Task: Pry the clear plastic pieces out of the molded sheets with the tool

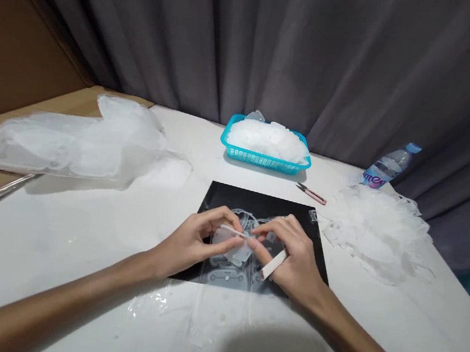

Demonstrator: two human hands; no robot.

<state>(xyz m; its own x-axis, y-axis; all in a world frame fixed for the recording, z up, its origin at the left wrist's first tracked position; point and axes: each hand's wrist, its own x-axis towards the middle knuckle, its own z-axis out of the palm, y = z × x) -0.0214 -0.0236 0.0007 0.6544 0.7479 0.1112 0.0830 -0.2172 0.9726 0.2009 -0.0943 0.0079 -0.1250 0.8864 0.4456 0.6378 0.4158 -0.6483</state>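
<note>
Two bare hands come together over a black mat point(221, 196), both pinching one thin, cloudy plastic piece point(235, 243). The left hand point(201, 234) has its thumb and index finger closed on the piece's near-left edge. The right hand point(294, 256) has its thumb and fingertips at the other end; a white strip point(274, 264) with a squared end pokes out from its palm, and what it belongs to is hidden. Below the hands, clear molded sheets point(228, 279) lie on the mat and reach past its near edge onto the white table point(96, 244).

Beyond the mat sits a blue basket point(263, 160), heaped with whitish pieces point(268, 139). Pink-handled snips point(311, 193) lie open between the basket and a loose pile point(379, 229) of similar pieces on the right. A water bottle point(387, 167) leans behind that pile. On the left rests a big cloudy plastic bundle point(78, 144), partly over cardboard point(98, 94). A gray curtain point(151, 26) hangs behind.
</note>
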